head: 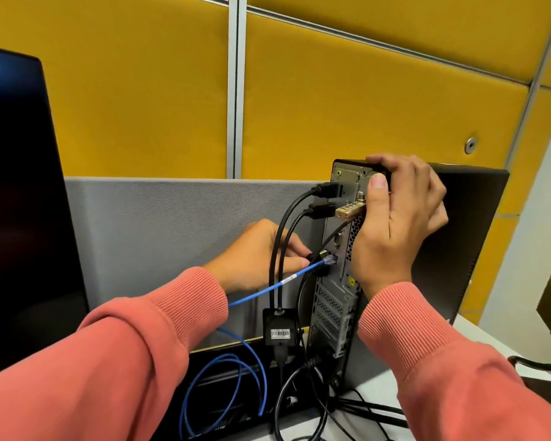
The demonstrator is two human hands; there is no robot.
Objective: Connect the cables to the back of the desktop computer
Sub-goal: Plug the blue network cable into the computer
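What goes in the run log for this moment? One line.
right hand steadies computer | left hand pinches black plug at rear panel | blue cable plugged in

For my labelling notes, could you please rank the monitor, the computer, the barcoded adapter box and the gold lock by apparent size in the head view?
1. Monitor, cropped and nearest, so its rank against the computer is unsure.
2. Computer.
3. Adapter box.
4. Gold lock.

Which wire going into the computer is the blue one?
The thin blue cable, plugged in low on the computer's back by the left hand. The two wires plugged in above it are thick and black.
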